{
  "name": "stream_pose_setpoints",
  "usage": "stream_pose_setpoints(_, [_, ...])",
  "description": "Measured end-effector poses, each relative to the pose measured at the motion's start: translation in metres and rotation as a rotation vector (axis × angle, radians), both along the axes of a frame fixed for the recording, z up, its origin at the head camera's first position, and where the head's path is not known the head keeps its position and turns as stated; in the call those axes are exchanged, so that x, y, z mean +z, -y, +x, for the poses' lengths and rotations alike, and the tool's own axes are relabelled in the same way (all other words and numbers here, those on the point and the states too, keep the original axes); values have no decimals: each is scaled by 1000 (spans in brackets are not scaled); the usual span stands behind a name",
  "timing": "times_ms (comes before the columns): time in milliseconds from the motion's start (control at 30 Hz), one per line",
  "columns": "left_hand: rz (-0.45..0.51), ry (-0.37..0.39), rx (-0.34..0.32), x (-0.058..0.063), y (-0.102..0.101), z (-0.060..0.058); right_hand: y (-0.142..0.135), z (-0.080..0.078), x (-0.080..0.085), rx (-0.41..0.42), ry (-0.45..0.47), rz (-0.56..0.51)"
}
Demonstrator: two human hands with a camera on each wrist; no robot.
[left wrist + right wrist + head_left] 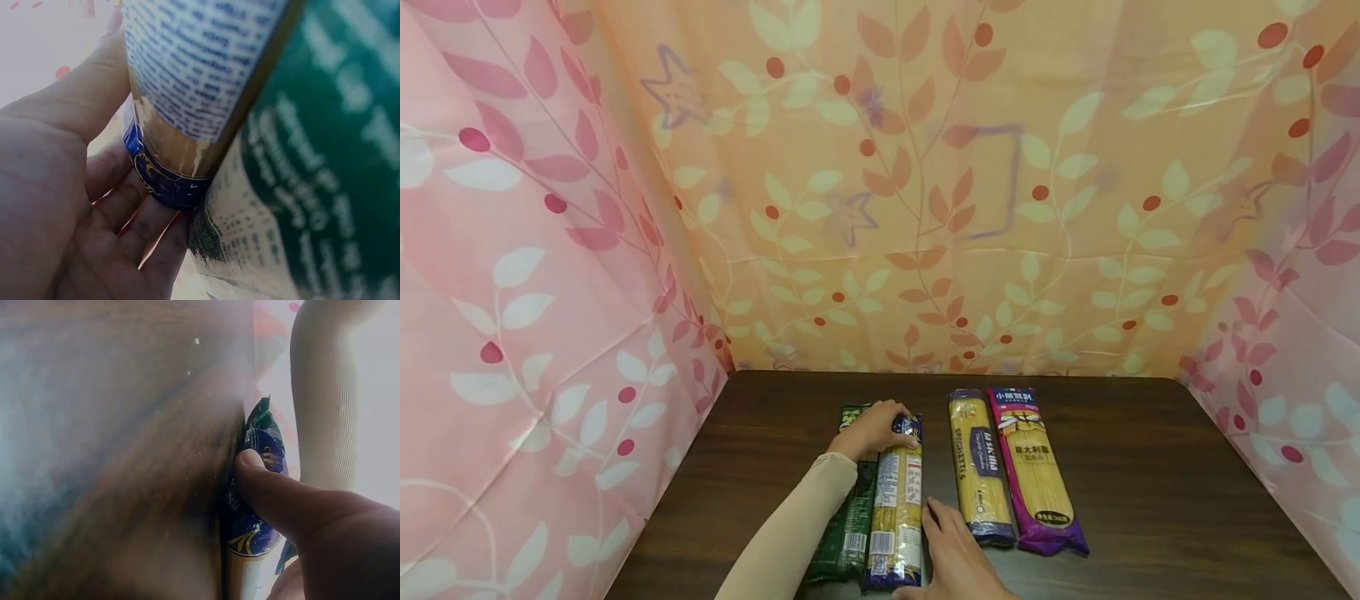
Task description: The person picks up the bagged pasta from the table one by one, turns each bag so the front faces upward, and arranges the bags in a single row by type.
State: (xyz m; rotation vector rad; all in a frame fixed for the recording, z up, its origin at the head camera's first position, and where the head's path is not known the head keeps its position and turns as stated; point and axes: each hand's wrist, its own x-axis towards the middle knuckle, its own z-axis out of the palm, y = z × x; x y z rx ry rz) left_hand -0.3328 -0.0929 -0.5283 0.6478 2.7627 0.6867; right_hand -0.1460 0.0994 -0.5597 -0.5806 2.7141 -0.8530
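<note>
The left hand (872,431) hides part of the far end of a blue-ended pasta pack (895,508) and of the dark green pack (853,533) just left of it on the table (1165,483). Its fingers curl round the blue end, thumb opposite. The right hand (958,554) is cut off by the lower edge; its thumb touches the blue-ended pack's near end, but the other fingers are largely hidden, so I cannot tell whether they pinch. Both wrist views are blurred, and the fine print is illegible there.

The packs are long, glossy plastic film; straight yellow strands show through the blue-ended one, which bears a barcode, as does the green one. To the right, on dark wood grain, a yellow-and-navy pack (981,475) reads "SPAGHETTI", and a purple-and-pink pack (1036,467) carries "意大利面".
</note>
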Motion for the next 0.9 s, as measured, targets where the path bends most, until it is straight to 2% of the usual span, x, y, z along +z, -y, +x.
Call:
stream_pose_setpoints(200, [-7, -4, 6, 0, -1, 1, 1, -1, 1, -3, -3, -1])
stream_pose_setpoints(567, [8, -7, -12, 4, -1, 6, 0, -5, 3, -2, 36, -88])
stream_pose_setpoints(900, [122, 53, -26, 5, 2, 8, 0, 1, 14, -21, 93, -236])
